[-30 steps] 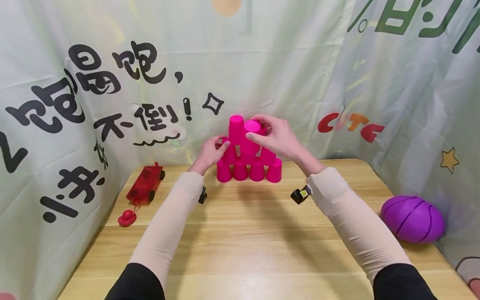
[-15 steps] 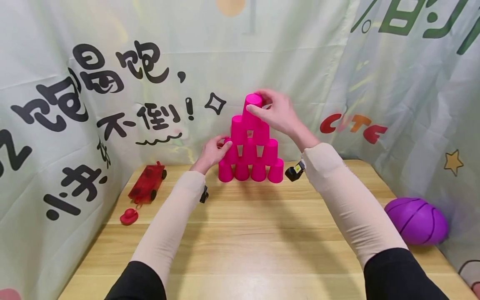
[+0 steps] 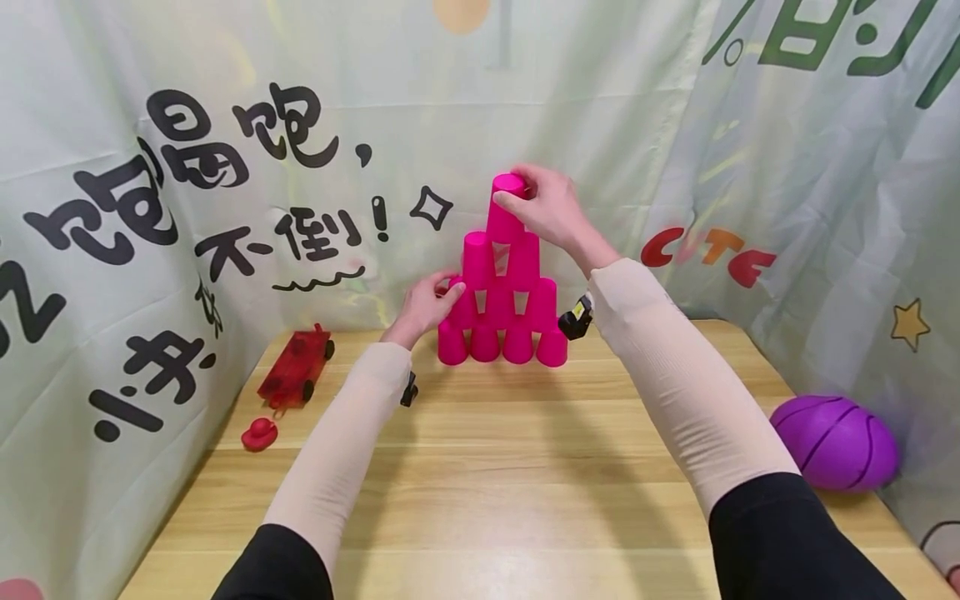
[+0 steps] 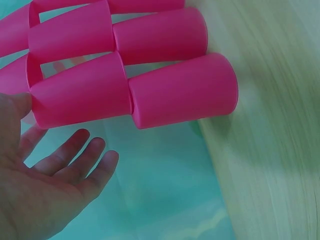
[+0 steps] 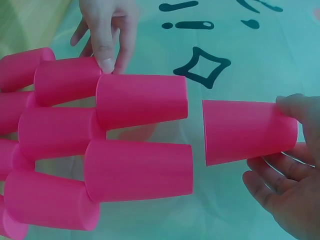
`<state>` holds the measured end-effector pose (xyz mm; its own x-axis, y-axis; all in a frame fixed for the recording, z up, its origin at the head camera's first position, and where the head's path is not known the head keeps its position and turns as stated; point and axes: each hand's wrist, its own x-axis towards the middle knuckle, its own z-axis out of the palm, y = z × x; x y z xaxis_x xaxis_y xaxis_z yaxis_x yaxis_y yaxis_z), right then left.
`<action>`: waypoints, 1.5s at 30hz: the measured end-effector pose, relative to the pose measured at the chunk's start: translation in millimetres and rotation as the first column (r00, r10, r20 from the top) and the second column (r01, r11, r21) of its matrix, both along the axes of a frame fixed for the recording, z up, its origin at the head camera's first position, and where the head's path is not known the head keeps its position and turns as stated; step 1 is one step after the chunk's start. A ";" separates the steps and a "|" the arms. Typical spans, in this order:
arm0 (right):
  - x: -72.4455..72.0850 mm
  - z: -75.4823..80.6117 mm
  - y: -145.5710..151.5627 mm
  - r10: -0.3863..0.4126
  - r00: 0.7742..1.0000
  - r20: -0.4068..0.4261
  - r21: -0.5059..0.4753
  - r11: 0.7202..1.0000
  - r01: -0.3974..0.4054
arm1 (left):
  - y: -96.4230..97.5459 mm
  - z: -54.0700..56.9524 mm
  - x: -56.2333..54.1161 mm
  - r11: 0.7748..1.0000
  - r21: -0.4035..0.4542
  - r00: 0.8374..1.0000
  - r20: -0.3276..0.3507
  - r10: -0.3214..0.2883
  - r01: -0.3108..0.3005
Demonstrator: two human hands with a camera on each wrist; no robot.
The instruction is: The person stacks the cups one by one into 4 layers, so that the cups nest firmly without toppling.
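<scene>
Upside-down pink cups form a pyramid, with a bottom row (image 3: 484,346) on the table. My right hand (image 3: 553,207) holds another pink cup (image 5: 245,131), mouth down, thumb on its near side and fingers behind. In the right wrist view a narrow gap separates its rim from the two cups of the third row (image 5: 140,172). My left hand (image 3: 422,308) is at the second row's left end, thumb and index finger pinching the upper end of the cup (image 4: 82,92) there. Its other fingers (image 4: 82,155) stay loosely spread beside the stack.
A red toy car (image 3: 296,367) and a small red hat-shaped piece (image 3: 259,434) lie on the table's left side. On the right sits a purple ball (image 3: 836,442). A printed cloth (image 3: 585,125) hangs close behind the pyramid.
My right hand has raised its cup from in front of the third row to above it, at the pyramid's top. The left hand keeps its place at the second row.
</scene>
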<state>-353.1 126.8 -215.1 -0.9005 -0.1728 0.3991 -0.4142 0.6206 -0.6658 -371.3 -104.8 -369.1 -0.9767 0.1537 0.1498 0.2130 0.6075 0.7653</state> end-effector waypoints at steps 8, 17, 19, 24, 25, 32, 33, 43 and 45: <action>-8.2 -6.0 -0.9 -0.002 1.000 0.025 0.001 1.000 0.002 | 0.0 -0.8 1.4 1.000 0.005 1.000 -0.002 -0.004 0.004; -10.9 -8.6 -1.1 -0.012 0.999 0.031 0.008 1.000 0.012 | 2.8 -0.6 3.7 1.000 -0.001 1.000 -0.005 -0.008 0.008; -10.8 -8.5 -0.7 -0.015 0.999 0.029 0.011 1.000 0.015 | 3.6 -1.0 3.6 1.000 -0.007 1.000 -0.009 -0.005 0.005; -10.9 -8.4 0.5 -0.026 0.999 0.040 0.008 1.000 0.026 | 5.3 -1.6 3.7 1.000 -0.001 1.000 -0.013 -0.006 0.006; -10.9 -8.8 0.7 -0.027 0.999 0.043 0.003 1.000 0.027 | 5.4 -1.8 3.9 1.000 0.003 1.000 -0.012 -0.007 0.007; -10.4 -11.1 1.3 -0.033 0.998 0.052 -0.014 0.999 0.034 | 5.7 -2.2 4.5 1.000 0.016 1.000 0.008 -0.006 0.006; -10.2 -11.2 1.4 -0.035 0.998 0.055 -0.015 0.999 0.036 | 5.8 -2.1 4.3 1.000 0.017 1.000 0.010 -0.006 0.006; -3.8 -13.9 8.6 -0.054 0.993 0.104 -0.081 0.995 0.062 | 6.3 -3.6 1.9 1.000 0.015 1.000 0.010 -0.011 0.010; -1.8 -15.4 11.5 -0.061 0.992 0.107 -0.085 0.994 0.070 | 6.1 -4.1 1.3 1.000 0.014 1.000 0.014 -0.009 0.008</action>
